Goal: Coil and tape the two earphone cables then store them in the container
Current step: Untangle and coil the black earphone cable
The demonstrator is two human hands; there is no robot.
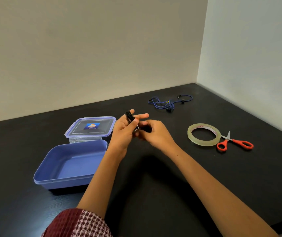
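A black earphone cable (130, 117) is wound in a tight coil around the fingers of my left hand (125, 130), held above the table's middle. My right hand (154, 134) pinches the cable's loose end with its metal plug just right of the coil. A blue earphone cable (168, 102) lies loose and tangled on the far side of the table. An open blue container (71, 165) sits at the left with nothing in it. The clear tape roll (204, 134) lies flat at the right.
Red-handled scissors (234, 142) lie against the tape roll's right side. A clear lidded box with a blue clip lid (91, 126) stands behind the open container. The black table (205, 177) meets walls at the back and right.
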